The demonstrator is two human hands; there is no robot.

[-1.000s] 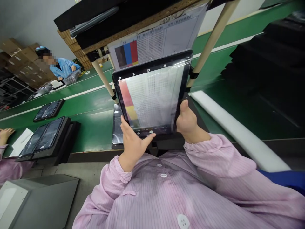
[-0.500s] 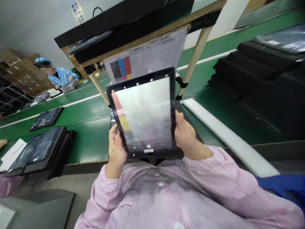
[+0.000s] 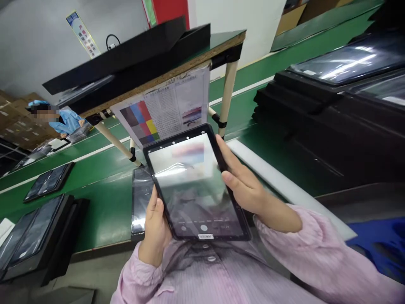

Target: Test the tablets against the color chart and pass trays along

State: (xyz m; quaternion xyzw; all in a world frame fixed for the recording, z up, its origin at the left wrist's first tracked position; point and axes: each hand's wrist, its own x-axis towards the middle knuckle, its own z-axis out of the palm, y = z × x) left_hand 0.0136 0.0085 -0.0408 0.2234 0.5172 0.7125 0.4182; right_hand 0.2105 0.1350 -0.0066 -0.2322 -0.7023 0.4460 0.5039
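Note:
Between my two hands I hold a black-framed tablet point(image 3: 193, 190), tilted, its lit screen showing a camera view with a round shutter button near the bottom edge. My left hand point(image 3: 156, 223) grips its lower left edge, thumb on the bezel. On the upper right edge, my right hand point(image 3: 243, 181) holds on with its thumb at the front and fingers along the side. Behind the tablet hangs a printed chart sheet point(image 3: 166, 109) with coloured squares and columns of text. Another tablet in clear film point(image 3: 139, 198) lies on the bench, partly hidden by my left hand.
A wooden-edged shelf point(image 3: 148, 80) on pale posts stands over the green bench point(image 3: 104, 211). Stacked black trays point(image 3: 303, 126) with film-covered panels are at right, beside a white foam strip point(image 3: 284, 185). More trays point(image 3: 34, 236) lie at left. A person in blue point(image 3: 66, 120) sits farther back.
The tablet has come lower and leans back, and its screen now shows a different scene. My right hand has shifted up its edge. My view has turned to the right.

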